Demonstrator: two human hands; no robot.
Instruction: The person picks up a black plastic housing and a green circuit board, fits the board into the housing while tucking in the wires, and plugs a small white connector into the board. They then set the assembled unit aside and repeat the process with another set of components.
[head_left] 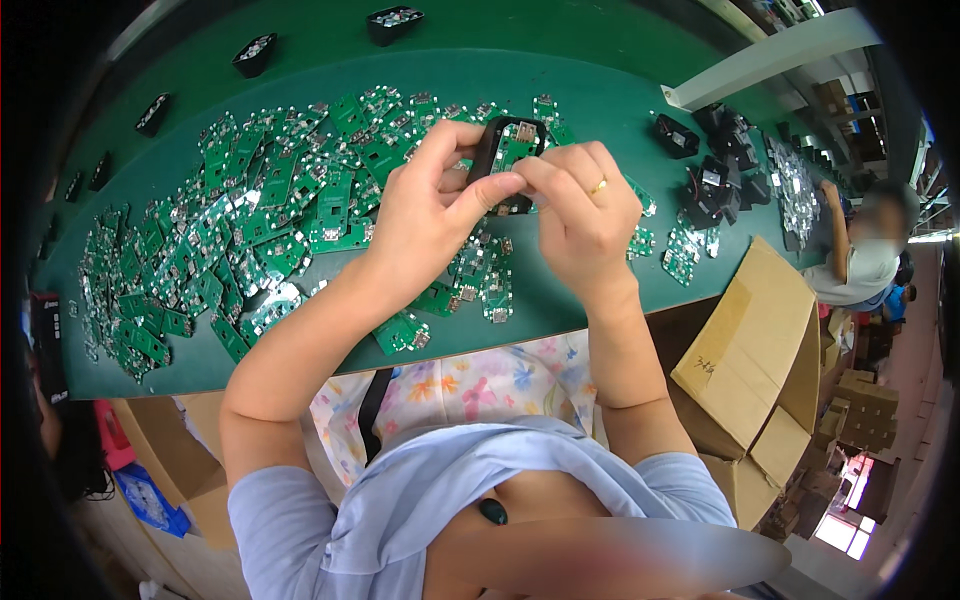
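Observation:
Over the green bench top, my left hand (432,200) is wrapped round a black plastic housing (483,160), its thumb lying across the lower part. Inside the housing sits a green circuit board (513,148) with a metal port at its far end. My right hand (585,205) has its fingers bent and pinched at the near right side of the housing and board; its fingertips are partly hidden, so whether they grip the board or press on it is unclear. Beneath and left of both hands spreads a heap of loose green circuit boards (335,205).
Black housings (715,190) are piled at the right, beside more boards (690,245). Small black bins (255,55) line the far side. An open cardboard box (745,350) stands at the near right edge, another box (165,450) at lower left. A co-worker (865,250) sits at the far right.

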